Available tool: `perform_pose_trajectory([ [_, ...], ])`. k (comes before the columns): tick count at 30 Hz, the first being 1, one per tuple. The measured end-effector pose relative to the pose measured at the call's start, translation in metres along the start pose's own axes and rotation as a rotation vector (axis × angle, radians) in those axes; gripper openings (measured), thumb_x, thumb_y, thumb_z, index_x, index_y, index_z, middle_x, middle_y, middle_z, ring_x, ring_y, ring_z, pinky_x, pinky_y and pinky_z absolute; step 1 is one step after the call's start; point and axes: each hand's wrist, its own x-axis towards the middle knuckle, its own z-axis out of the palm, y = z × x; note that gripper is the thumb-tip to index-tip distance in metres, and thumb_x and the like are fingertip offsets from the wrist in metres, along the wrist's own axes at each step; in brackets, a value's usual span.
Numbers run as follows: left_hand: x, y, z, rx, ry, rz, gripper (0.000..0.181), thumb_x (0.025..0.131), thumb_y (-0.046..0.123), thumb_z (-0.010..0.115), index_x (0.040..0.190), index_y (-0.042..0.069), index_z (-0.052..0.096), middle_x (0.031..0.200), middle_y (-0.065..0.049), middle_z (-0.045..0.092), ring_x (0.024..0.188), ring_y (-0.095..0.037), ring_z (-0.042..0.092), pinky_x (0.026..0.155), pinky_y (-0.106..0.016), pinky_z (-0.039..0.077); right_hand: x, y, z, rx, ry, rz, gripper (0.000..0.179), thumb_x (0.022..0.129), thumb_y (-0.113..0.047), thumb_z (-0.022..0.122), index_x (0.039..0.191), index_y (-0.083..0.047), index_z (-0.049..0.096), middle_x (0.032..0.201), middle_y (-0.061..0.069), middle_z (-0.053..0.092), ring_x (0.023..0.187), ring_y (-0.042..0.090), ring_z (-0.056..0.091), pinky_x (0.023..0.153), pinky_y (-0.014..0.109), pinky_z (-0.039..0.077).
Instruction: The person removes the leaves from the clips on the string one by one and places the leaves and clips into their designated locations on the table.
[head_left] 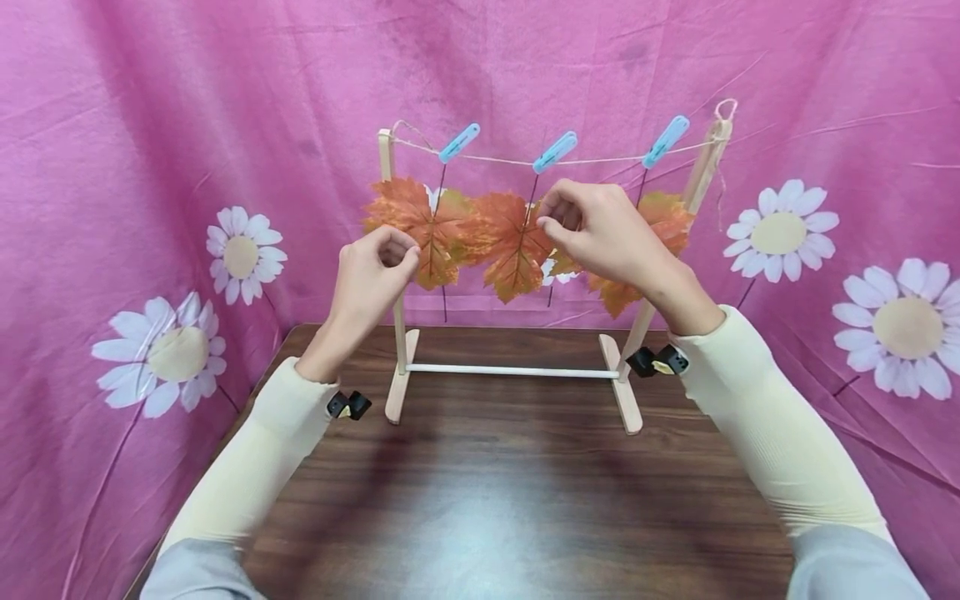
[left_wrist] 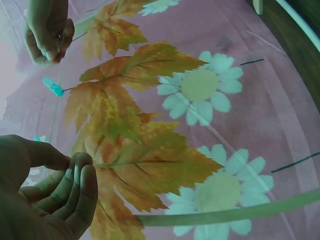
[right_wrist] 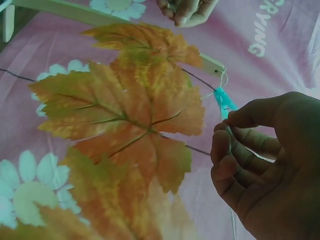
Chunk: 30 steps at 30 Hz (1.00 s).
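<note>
Hanging by blue clips [head_left: 555, 153] from a string [head_left: 495, 159], three autumn leaves [head_left: 512, 267] seem fully pegged, perhaps only adjusting remaining, while left hand [head_left: 369, 273] and right hand [head_left: 606, 232] curl before them, any grip unclear.

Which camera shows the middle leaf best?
The right wrist view: the middle leaf appears largest there, nearly face-on. The head view shows it smaller, with the right hand at its edge; the left wrist view shows it at a slant.

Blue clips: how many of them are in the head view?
3, all on the string: one clip near the left post, one in the middle, one near the right post. None seems hidden.
</note>
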Motion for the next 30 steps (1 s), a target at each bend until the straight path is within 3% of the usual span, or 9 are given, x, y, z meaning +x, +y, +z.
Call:
perform_pose_trajectory([
  [9,0.02,0.02,0.004,-0.042,0.06,0.01,0.011,0.097,0.012,0.069,0.099,0.004,0.076,0.088,-0.013,0.078,0.071,-0.009,0.065,0.066,-0.016,0.049,0.031,-0.014,-0.001,0.01,0.007,0.007,0.014,0.102,-0.013,0.062,0.102,-0.005,0.074,0.089,0.012,0.076,0.078,0.019,0.065,0.072,0.019,0.048],
  [19,0.045,0.037,0.01,-0.091,0.117,-0.013,0.014,0.097,0.015,0.068,0.101,0.005,0.078,0.089,-0.01,0.078,0.072,-0.005,0.065,0.069,-0.017,0.05,0.063,-0.027,-0.006,0.019,-0.01,0.05,0.016,0.102,-0.017,0.063,0.103,-0.005,0.073,0.091,0.009,0.073,0.077,0.011,0.06,0.075,0.02,0.048],
  [30,0.064,0.053,0.014,-0.09,0.163,-0.087,0.016,0.098,0.015,0.067,0.105,0.007,0.079,0.092,-0.008,0.079,0.076,-0.007,0.068,0.077,-0.021,0.053,0.092,-0.037,-0.011,0.031,-0.06,0.147,0.024,0.105,-0.028,0.061,0.119,-0.01,0.07,0.102,-0.001,0.071,0.075,0.01,0.07,0.068,0.022,0.053],
])
